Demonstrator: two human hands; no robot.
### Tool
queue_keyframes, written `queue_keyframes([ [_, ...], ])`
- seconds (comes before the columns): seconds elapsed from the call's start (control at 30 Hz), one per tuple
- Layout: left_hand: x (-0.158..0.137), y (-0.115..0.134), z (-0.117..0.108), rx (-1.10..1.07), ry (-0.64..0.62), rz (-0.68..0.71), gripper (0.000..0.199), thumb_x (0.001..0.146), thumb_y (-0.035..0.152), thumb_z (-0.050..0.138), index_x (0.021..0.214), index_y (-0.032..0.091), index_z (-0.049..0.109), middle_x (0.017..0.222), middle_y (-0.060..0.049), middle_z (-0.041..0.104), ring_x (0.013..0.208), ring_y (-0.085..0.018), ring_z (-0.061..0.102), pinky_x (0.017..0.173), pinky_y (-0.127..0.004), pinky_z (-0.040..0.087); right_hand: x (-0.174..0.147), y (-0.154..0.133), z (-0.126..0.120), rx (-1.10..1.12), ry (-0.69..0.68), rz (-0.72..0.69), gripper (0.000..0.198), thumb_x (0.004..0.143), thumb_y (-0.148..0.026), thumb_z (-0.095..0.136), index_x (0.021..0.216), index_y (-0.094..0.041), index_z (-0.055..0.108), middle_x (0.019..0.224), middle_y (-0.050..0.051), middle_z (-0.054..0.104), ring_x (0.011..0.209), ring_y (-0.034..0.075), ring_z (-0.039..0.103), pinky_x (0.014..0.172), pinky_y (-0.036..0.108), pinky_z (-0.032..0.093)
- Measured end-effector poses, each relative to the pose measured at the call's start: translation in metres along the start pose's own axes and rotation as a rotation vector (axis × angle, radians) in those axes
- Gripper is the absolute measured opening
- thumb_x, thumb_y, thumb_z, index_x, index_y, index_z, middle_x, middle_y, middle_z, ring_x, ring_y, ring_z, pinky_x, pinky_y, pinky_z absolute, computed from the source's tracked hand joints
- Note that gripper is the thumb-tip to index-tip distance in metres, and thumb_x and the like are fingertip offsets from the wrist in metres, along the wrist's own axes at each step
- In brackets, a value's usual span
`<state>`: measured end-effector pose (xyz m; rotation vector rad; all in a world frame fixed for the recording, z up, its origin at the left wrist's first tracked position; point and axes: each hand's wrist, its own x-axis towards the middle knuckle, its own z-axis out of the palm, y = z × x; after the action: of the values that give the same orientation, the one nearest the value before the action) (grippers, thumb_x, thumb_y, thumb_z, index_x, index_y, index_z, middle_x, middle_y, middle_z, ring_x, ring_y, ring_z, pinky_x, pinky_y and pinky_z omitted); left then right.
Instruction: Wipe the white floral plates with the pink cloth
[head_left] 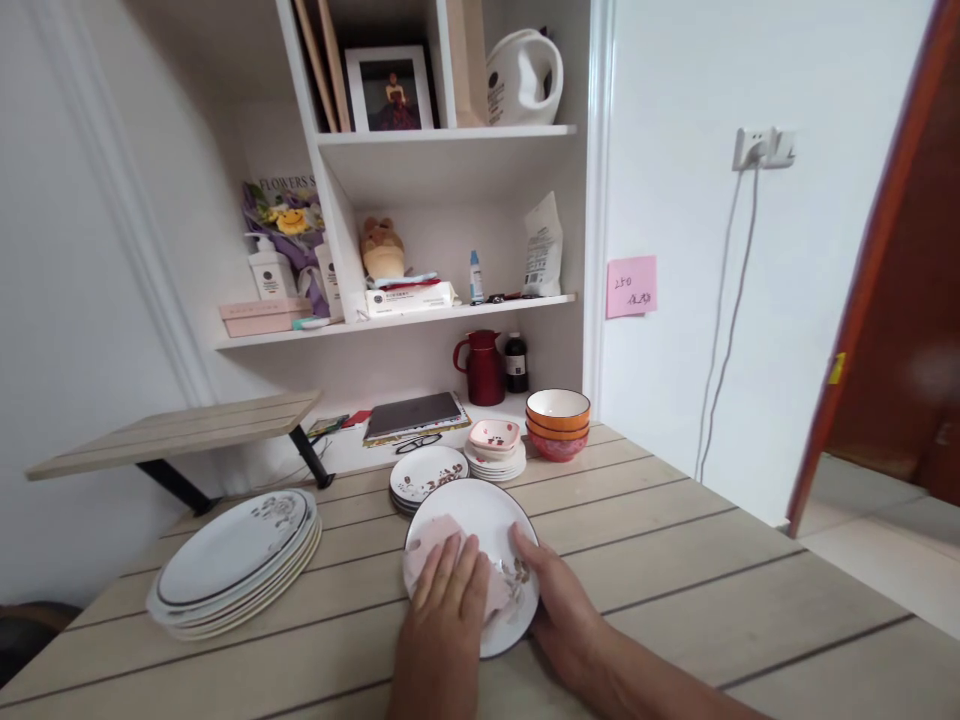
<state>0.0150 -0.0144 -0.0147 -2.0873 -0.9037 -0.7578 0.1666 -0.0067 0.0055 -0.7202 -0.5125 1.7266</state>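
Note:
A white plate (480, 505) with a dark rim and a brown flower print is held tilted above the wooden table. My right hand (562, 610) grips its right edge, thumb on the face and the other fingers behind. Flat on the plate's face, my left hand (450, 590) presses a pale pink cloth (433, 535), its fingers stretched out over it. Just behind the plate sits a short stack of smaller flower-print plates (427, 472).
Oval plates (232, 550) are stacked at the left. Small dishes (495, 438) and a pile of bowls (558, 415) stand at the back right. Behind them are a laptop (414, 414), glasses (418, 443) and a red jug (484, 370). A raised wooden shelf (180, 432) overhangs the back left.

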Motion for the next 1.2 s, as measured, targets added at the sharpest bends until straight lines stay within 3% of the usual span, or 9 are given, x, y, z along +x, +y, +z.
queue_keyframes([
  [0.23, 0.001, -0.015, -0.001, -0.174, -0.189, 0.036, 0.055, 0.087, 0.011, 0.04, 0.141, 0.017, 0.033, 0.141, -0.007, 0.048, 0.133, -0.019, 0.039, 0.105, -0.041, 0.041, -0.001, 0.002, 0.001, -0.113, -0.102, 0.002, 0.05, 0.076, -0.039, 0.069, 0.118, -0.015, 0.059, 0.098, 0.011, 0.073, 0.084, 0.024, 0.068, 0.078, 0.037, 0.051],
  [0.33, 0.003, -0.027, -0.001, -0.059, -0.152, -0.05, 0.054, 0.086, 0.006, 0.036, 0.14, 0.014, 0.034, 0.141, -0.009, 0.047, 0.132, -0.019, 0.04, 0.105, -0.041, 0.041, -0.001, 0.006, 0.003, -0.106, -0.136, -0.001, 0.05, 0.076, -0.039, 0.068, 0.118, -0.014, 0.059, 0.096, 0.011, 0.073, 0.085, 0.025, 0.068, 0.079, 0.038, 0.051],
  [0.43, 0.003, -0.031, -0.002, 0.069, -0.065, -0.067, 0.045, 0.087, 0.007, 0.036, 0.131, 0.01, 0.046, 0.135, -0.012, 0.054, 0.127, -0.022, 0.047, 0.1, -0.041, 0.045, 0.0, 0.007, 0.004, -0.047, -0.131, -0.002, 0.047, 0.077, -0.037, 0.068, 0.116, -0.013, 0.059, 0.093, 0.012, 0.074, 0.085, 0.025, 0.069, 0.081, 0.039, 0.051],
  [0.63, 0.004, -0.016, -0.01, 0.155, 0.054, -0.044, 0.036, 0.086, 0.006, 0.035, 0.111, 0.009, 0.061, 0.119, -0.014, 0.065, 0.112, -0.024, 0.06, 0.092, -0.039, 0.051, 0.0, 0.003, 0.004, 0.015, -0.018, -0.013, 0.047, 0.077, -0.039, 0.066, 0.113, -0.01, 0.06, 0.089, 0.013, 0.074, 0.083, 0.025, 0.069, 0.081, 0.039, 0.051],
  [0.8, 0.006, -0.002, -0.011, 0.072, 0.029, -0.034, 0.032, 0.088, 0.012, 0.04, 0.115, 0.011, 0.059, 0.123, -0.012, 0.063, 0.115, -0.025, 0.058, 0.092, -0.041, 0.051, 0.001, 0.0, 0.0, 0.021, -0.007, -0.002, 0.047, 0.079, -0.042, 0.062, 0.114, -0.011, 0.059, 0.091, 0.012, 0.073, 0.084, 0.025, 0.068, 0.081, 0.038, 0.051],
  [0.9, 0.005, 0.002, -0.01, -0.043, -0.091, 0.008, 0.038, 0.088, 0.023, 0.049, 0.124, 0.013, 0.053, 0.132, -0.01, 0.056, 0.124, -0.027, 0.05, 0.096, -0.044, 0.049, 0.001, 0.0, -0.003, -0.03, -0.007, 0.014, 0.046, 0.079, -0.043, 0.064, 0.112, -0.011, 0.06, 0.092, 0.012, 0.073, 0.082, 0.024, 0.068, 0.078, 0.037, 0.051],
  [1.03, 0.003, -0.003, -0.008, -0.176, -0.261, 0.053, 0.057, 0.09, 0.028, 0.047, 0.143, 0.018, 0.029, 0.146, -0.006, 0.041, 0.135, -0.022, 0.035, 0.106, -0.042, 0.041, 0.001, 0.001, -0.003, -0.093, -0.052, -0.016, 0.049, 0.076, -0.042, 0.068, 0.115, -0.014, 0.059, 0.097, 0.011, 0.073, 0.081, 0.023, 0.068, 0.076, 0.035, 0.051],
  [1.2, 0.002, -0.018, -0.001, -0.101, -0.217, -0.129, 0.056, 0.092, 0.023, 0.04, 0.145, 0.015, 0.023, 0.147, -0.01, 0.038, 0.137, -0.022, 0.032, 0.107, -0.044, 0.039, -0.001, 0.005, 0.003, -0.126, -0.082, -0.016, 0.052, 0.075, -0.042, 0.068, 0.118, -0.017, 0.057, 0.098, 0.01, 0.073, 0.081, 0.023, 0.068, 0.073, 0.036, 0.052],
])
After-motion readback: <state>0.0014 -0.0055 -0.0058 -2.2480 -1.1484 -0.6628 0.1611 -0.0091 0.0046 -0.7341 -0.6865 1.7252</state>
